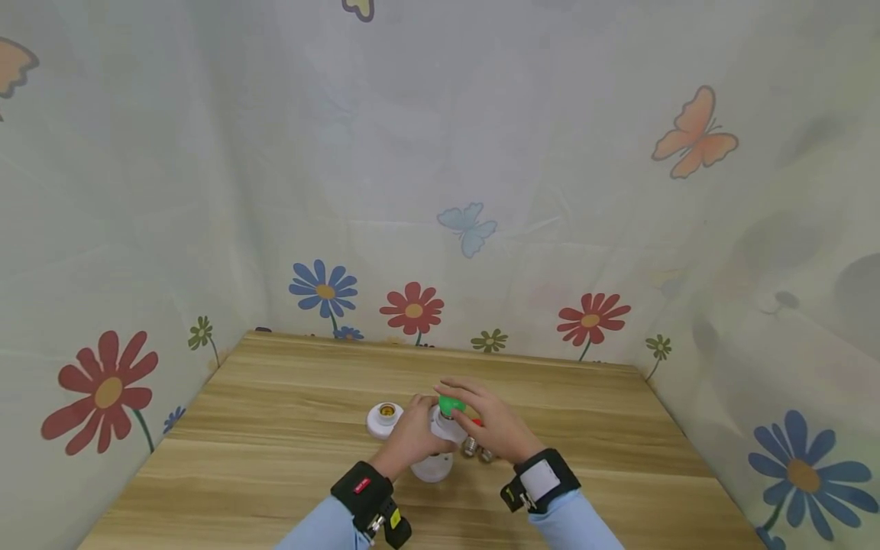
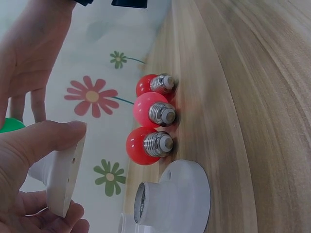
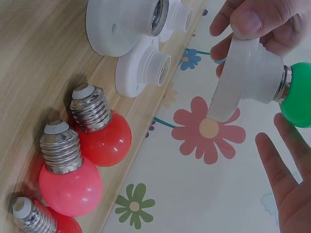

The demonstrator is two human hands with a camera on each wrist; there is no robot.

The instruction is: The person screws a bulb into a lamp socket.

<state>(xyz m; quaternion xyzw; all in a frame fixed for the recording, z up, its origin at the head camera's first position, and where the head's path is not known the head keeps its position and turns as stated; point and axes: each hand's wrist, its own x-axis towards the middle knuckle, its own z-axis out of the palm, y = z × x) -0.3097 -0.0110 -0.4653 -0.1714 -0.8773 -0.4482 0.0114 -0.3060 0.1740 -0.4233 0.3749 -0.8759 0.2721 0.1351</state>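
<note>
On the table [image 1: 275,428], farthest left, stands the left socket [image 1: 374,422], white, its brass-coloured mouth facing up, near the left hand [image 1: 411,437]. That hand is clamped on the held socket [image 3: 243,77], thumb on one side of its base and fingers on the other, the whole piece raised off the wood. Below it the near socket [image 1: 431,470] sits flat, and the right wrist view shows a third socket [image 3: 127,75] beyond that one. The green bulb [image 1: 450,403] is seated in the top of the held socket, a strip of metal thread showing between bulb and collar; it lies just right of the left hand and under the fingers of the right. Next come three red bulbs [image 2: 143,109], the middle one pinker, lying in a row on their sides, partly hidden by the right hand [image 1: 496,425] in the head view. The right hand reaches in over them, thumb and forefinger about the green bulb, two other fingers straight and spread beside it.
</note>
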